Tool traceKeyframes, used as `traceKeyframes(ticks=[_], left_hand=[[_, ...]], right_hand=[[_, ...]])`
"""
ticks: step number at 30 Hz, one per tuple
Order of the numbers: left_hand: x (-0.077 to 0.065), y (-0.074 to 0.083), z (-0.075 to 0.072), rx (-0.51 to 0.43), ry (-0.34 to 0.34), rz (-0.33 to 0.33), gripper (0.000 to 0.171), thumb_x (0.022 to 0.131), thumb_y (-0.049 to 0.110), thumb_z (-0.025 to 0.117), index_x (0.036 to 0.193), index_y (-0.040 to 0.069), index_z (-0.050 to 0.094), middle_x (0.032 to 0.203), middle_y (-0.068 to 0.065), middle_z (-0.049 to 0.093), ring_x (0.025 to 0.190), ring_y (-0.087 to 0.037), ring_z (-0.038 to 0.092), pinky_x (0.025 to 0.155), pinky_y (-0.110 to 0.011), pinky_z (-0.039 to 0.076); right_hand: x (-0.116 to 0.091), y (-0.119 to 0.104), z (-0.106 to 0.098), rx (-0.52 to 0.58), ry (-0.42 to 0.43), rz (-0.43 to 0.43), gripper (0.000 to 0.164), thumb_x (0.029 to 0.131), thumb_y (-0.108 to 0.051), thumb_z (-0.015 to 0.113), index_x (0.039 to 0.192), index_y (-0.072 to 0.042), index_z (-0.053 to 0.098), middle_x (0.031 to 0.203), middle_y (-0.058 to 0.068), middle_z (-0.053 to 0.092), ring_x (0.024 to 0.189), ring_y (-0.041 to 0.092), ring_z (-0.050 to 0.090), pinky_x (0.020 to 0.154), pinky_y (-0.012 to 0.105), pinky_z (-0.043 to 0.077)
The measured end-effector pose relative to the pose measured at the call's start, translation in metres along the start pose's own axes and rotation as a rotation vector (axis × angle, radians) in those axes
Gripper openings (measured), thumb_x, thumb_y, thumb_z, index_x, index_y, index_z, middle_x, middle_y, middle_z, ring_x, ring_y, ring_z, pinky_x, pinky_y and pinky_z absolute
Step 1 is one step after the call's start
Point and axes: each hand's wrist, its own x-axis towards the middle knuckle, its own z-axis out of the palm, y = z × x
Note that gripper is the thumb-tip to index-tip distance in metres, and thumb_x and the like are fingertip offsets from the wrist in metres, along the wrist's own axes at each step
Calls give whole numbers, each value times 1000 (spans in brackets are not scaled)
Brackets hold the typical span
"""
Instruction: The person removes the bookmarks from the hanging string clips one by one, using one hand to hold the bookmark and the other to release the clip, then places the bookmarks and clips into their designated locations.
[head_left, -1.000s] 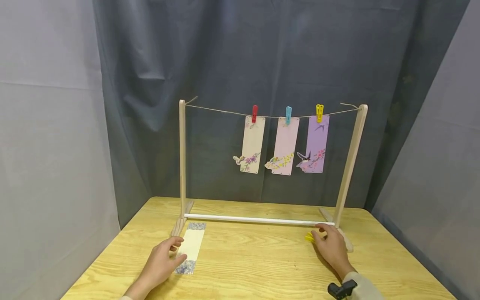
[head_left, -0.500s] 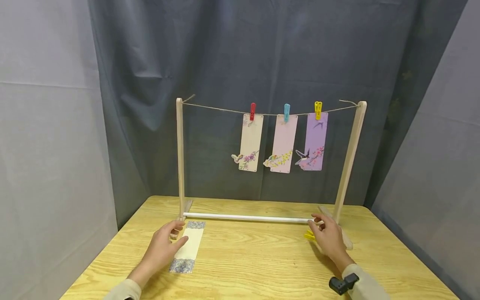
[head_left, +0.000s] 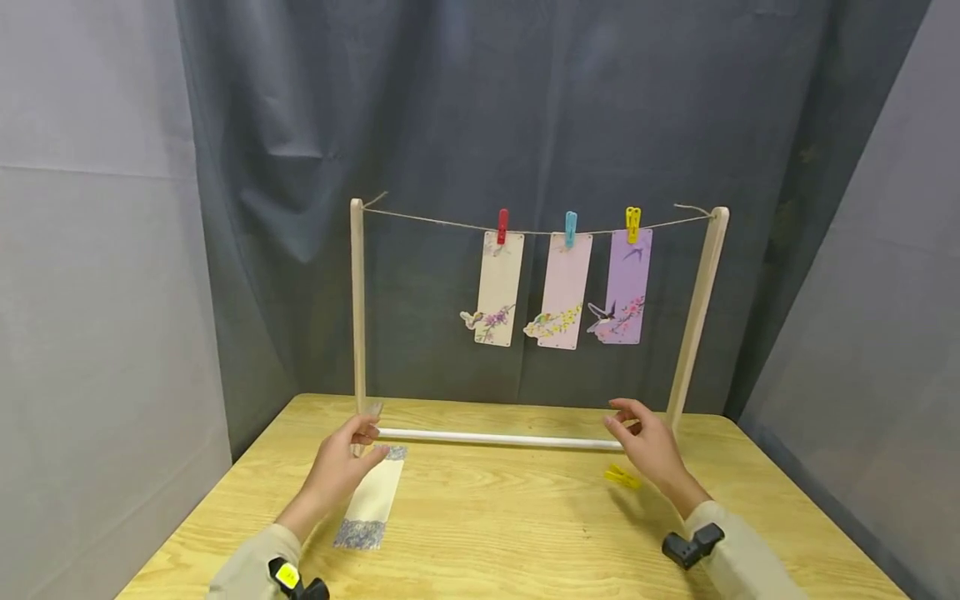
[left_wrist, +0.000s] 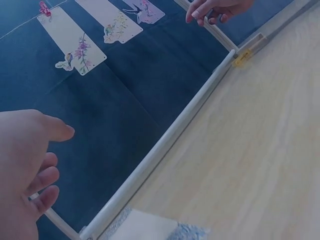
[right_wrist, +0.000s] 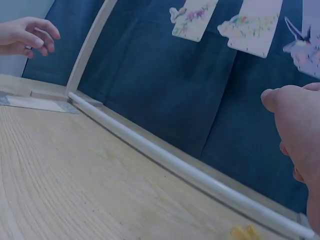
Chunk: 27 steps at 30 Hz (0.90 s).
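My left hand [head_left: 339,467] hovers over a cream card with blue patterned ends [head_left: 375,490] on the table, its fingers loosely curved around nothing. On the other side, my right hand [head_left: 647,443] is raised above a yellow clothespin [head_left: 622,477] lying on the wood, also holding nothing. Between and beyond the hands, three bookmarks hang from a string: a cream one [head_left: 499,279] under a red clothespin [head_left: 502,226], a pink one [head_left: 564,283] under a blue clothespin [head_left: 571,229], and a purple one [head_left: 627,279] under a yellow-coloured clothespin [head_left: 633,225].
The string [head_left: 427,219] runs between two wooden posts, left [head_left: 357,300] and right [head_left: 697,312]. A white rod [head_left: 495,438] joins the posts low down, just above the table [head_left: 495,533]. Dark curtain [head_left: 420,108] hangs behind, with pale cloth at both sides.
My right hand has risen away from the yellow clothespin on the table, uncovering it. My left hand has moved slightly forward and to the right. The hanging bookmarks keep their places.
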Motion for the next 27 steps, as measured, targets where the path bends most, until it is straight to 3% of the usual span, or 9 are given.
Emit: traceKeyframes(ticks=[7, 17, 27], left_hand=[[20, 4, 6, -55, 1, -8, 52, 95, 19, 78, 141, 7, 57, 125, -10, 64, 115, -32, 61, 96, -55, 49], [43, 17, 7, -96, 1, -43, 53, 94, 15, 79, 141, 8, 56, 127, -12, 62, 120, -37, 59, 96, -53, 51], [66, 25, 17, -208, -19, -110, 55, 93, 14, 79, 142, 7, 54, 131, -16, 58, 121, -34, 57, 98, -50, 50]], right_hand=[[15, -19, -4, 50, -7, -9, 42, 103, -35, 67, 137, -10, 62, 105, 9, 66, 79, 26, 61, 59, 31, 49], [38, -50, -10, 133, 3, -40, 43, 103, -37, 66, 139, -13, 61, 102, 8, 65, 73, 25, 59, 57, 31, 48], [65, -85, -13, 129, 5, -95, 43, 104, -36, 66, 139, -11, 61, 102, 10, 66, 77, 32, 61, 58, 33, 49]])
